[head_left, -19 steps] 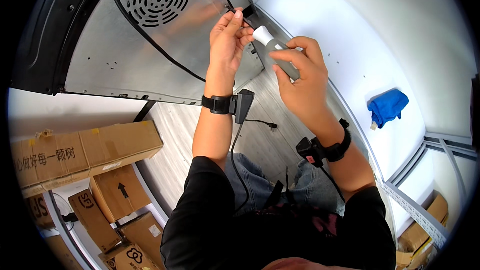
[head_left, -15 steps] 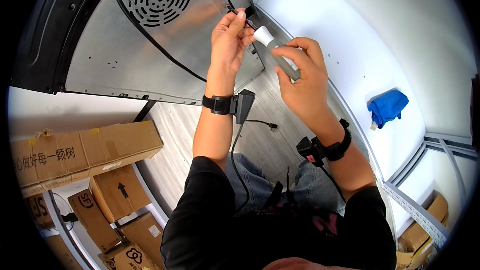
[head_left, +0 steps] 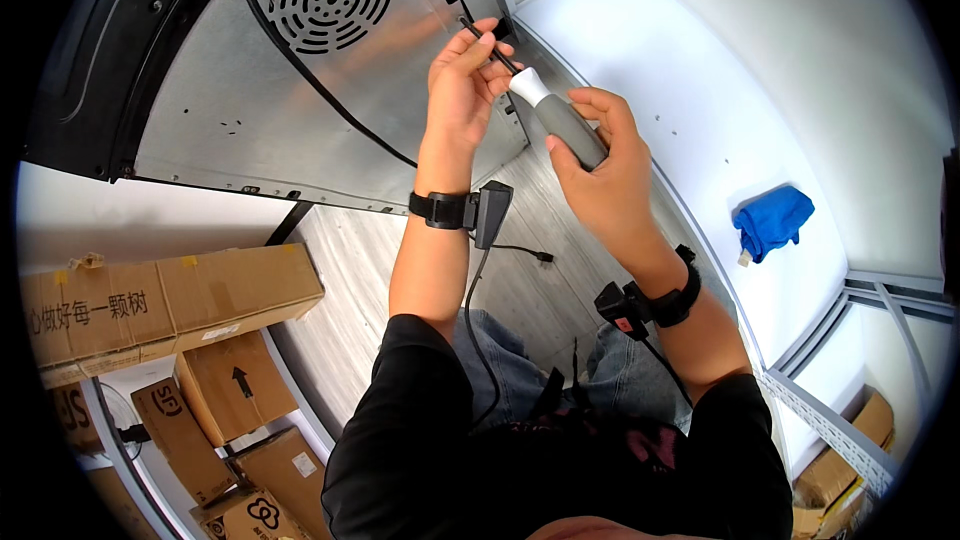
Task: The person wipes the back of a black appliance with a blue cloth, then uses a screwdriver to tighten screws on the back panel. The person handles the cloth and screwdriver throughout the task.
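Observation:
A screwdriver [head_left: 571, 128] with a grey and white handle and a dark shaft slants up to the left. Its tip meets the right edge of a metal panel [head_left: 200, 130] on a large appliance, near a small hole. My left hand [head_left: 462, 90] is closed, thumb and fingers pinching the shaft close to the panel. Around the handle's near end, my right hand [head_left: 612, 175] has its thumb and fingers loosely curled. Whether a screw sits under the tip is hidden by my left fingers.
The panel has a round vent [head_left: 331, 0] and a black power cord [head_left: 300, 75]. Cardboard boxes [head_left: 235, 385] stack at the lower left. A blue cloth [head_left: 774, 221] lies on the white shelf [head_left: 690, 110] at right. Cables hang from my wrist straps.
My right fingers have loosened and shifted on the handle, showing more of its grey part. The handle has turned a little. My left hand still pinches the shaft.

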The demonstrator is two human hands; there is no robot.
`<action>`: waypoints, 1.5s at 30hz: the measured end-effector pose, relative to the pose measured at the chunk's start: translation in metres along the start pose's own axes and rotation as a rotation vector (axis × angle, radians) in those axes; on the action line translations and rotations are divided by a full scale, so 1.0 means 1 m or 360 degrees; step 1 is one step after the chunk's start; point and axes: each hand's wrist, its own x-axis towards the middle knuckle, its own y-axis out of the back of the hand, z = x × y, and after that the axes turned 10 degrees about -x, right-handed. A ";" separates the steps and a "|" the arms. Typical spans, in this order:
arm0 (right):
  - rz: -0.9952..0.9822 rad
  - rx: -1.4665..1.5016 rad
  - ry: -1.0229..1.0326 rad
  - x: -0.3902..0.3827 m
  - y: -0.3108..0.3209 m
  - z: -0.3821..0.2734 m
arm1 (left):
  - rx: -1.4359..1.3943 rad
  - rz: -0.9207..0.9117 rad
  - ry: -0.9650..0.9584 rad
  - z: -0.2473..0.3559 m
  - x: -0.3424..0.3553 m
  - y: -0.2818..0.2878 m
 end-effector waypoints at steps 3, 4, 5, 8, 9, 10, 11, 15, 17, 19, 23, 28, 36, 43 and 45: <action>0.0145 -0.0263 0.0291 0.002 0.001 0.006 | 0.0162 0.0014 0.0013 -0.002 -0.003 -0.002; 0.0168 -0.0325 0.0334 0.003 0.002 0.008 | 0.0144 0.0006 0.0027 -0.003 -0.003 0.001; 0.0126 -0.0219 0.0247 0.003 0.002 0.006 | 0.0122 -0.0010 0.0044 -0.004 -0.001 0.003; -0.0004 0.0218 -0.0103 0.000 0.008 -0.004 | 0.0080 -0.0035 0.0070 -0.004 0.003 0.008; -0.0050 0.0441 -0.0281 -0.001 0.009 -0.010 | 0.0083 -0.0041 0.0067 -0.004 0.004 0.008; -0.0109 0.0495 -0.0388 0.001 0.011 -0.013 | 0.0041 -0.0039 0.0063 -0.004 0.004 0.008; -0.0167 0.0550 -0.0500 0.002 0.013 -0.017 | 0.0003 -0.0034 0.0061 -0.005 0.004 0.007; -0.0018 -0.0163 0.0132 0.001 0.009 -0.008 | -0.0201 0.0013 0.0054 -0.007 -0.002 -0.005; 0.0125 -0.0472 0.0543 0.001 0.007 -0.003 | -0.0055 -0.0044 0.0077 -0.006 -0.003 -0.005; 0.0116 -0.0605 0.0654 0.002 0.008 -0.003 | 0.0120 -0.0130 0.0129 -0.004 -0.005 -0.004; 0.0143 -0.0457 0.0543 0.000 0.008 -0.006 | 0.0280 -0.0263 0.0277 0.002 -0.010 -0.006; -0.0047 0.0089 -0.0024 -0.003 0.009 -0.003 | 0.0135 -0.0397 0.0317 0.003 -0.008 -0.001; 0.0085 -0.0365 0.0507 0.001 0.009 0.005 | 0.0298 -0.0303 0.0381 0.005 -0.022 -0.012; -0.0484 0.0511 -0.0641 0.000 0.015 -0.015 | 0.0142 -0.0422 0.0339 0.004 -0.022 -0.005; -0.0515 0.0544 -0.0637 0.002 0.016 -0.012 | 0.0075 -0.0370 0.0349 0.002 -0.021 -0.005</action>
